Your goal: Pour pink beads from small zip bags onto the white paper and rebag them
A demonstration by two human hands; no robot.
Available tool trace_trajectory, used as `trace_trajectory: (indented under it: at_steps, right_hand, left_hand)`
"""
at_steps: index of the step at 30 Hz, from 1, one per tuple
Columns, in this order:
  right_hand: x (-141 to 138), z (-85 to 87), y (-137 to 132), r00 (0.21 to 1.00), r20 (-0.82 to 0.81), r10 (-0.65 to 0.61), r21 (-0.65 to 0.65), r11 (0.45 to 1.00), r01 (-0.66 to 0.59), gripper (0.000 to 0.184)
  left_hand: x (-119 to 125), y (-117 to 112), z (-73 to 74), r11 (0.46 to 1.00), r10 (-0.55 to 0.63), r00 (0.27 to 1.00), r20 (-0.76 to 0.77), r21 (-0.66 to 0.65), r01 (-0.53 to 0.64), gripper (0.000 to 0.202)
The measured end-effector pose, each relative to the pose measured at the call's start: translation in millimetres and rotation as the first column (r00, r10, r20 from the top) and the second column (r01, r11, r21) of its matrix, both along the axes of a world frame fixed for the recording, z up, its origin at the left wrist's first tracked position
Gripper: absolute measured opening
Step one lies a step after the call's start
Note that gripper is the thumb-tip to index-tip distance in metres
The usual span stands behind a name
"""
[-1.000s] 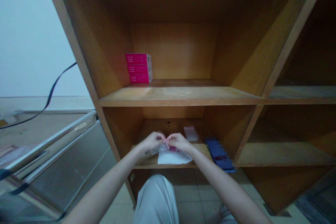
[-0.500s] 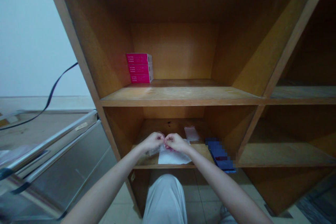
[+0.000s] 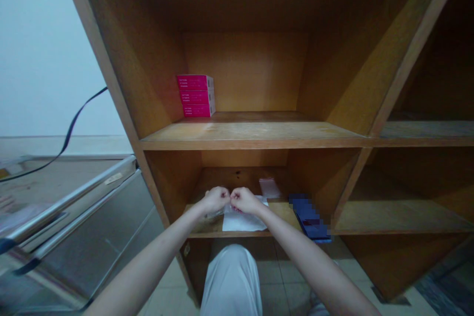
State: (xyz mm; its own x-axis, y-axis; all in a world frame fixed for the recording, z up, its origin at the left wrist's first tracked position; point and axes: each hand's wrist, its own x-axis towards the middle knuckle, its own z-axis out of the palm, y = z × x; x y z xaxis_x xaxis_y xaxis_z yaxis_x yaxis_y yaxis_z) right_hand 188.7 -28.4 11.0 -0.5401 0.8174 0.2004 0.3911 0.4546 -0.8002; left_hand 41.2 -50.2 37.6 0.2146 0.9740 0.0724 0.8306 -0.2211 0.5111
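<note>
Right hand [image 3: 244, 200] shifted slightly left; grip narrow on one pink item [image 3: 236, 209], mostly hidden, over one white sheet [image 3: 243, 222], front edge of lower shelf [image 3: 284, 214]. Left hand [image 3: 216, 200] beside it, curled; can't tell grip's contents. Three boxes [image 3: 195, 97] stacked above.

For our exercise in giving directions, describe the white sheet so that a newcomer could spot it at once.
In the wooden shelving unit, find the compartment below the three stacked magenta boxes. The white sheet lies at its front, partly hidden by the right hand. Its plain white differs from the translucent packet and blue item nearby.
</note>
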Motion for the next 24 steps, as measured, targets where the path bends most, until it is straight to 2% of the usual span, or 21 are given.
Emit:
trace_trajectory:
  at_steps: [2,4,6,8,12,14,18,21,24]
  right_hand:
    - [-1.8,-1.3,1.4,0.997,0.059,-0.057,0.048,0.997,0.055,0.016]
    - [-1.5,-3.1,4.4,0.979,0.121,-0.167,0.084,0.984,0.157,0.013]
    - [-0.2,-4.9,7.3,0.947,0.171,-0.273,0.102,0.961,0.258,0.011]
    - [0.2,-6.1,8.0,0.934,0.196,-0.300,0.103,0.953,0.284,0.011]
    - [-4.3,-6.5,2.3,0.965,0.110,-0.236,0.172,0.961,0.216,0.007]
    - [-7.0,-5.9,-1.2,0.979,0.034,-0.203,0.240,0.952,0.189,0.012]
    - [-8.5,-3.5,-3.6,0.996,-0.014,-0.086,0.351,0.932,0.086,0.020]
    - [-7.5,-1.9,-2.2,1.000,-0.004,-0.005,0.354,0.935,0.006,0.028]
    - [-6.0,-2.2,1.1,1.000,-0.021,0.013,0.271,0.962,-0.007,0.031]
  left_hand:
    - [2.0,-3.2,3.2,0.996,0.088,0.991,-0.099,-0.013,-0.089,0.016]
    - [1.5,-5.9,5.6,0.988,0.149,0.975,-0.165,-0.004,-0.151,0.016]
    - [-1.0,-7.4,6.5,0.986,0.167,0.968,-0.186,0.014,-0.167,0.015]
    - [-4.2,-7.5,5.9,0.990,0.138,0.975,-0.171,0.034,-0.135,0.016]
    - [-7.2,-4.9,3.1,0.997,0.040,0.990,-0.136,0.075,-0.030,0.020]
    - [-7.0,-3.0,2.1,0.996,0.006,0.991,-0.136,0.087,0.006,0.023]
    - [-6.0,-0.4,0.8,0.996,0.002,0.991,-0.134,0.086,0.010,0.030]
    - [-5.9,-2.0,0.1,0.989,0.000,0.994,-0.109,0.148,0.016,0.033]
    - [-8.4,-6.8,-1.9,0.960,-0.061,0.996,-0.068,0.267,0.077,0.030]
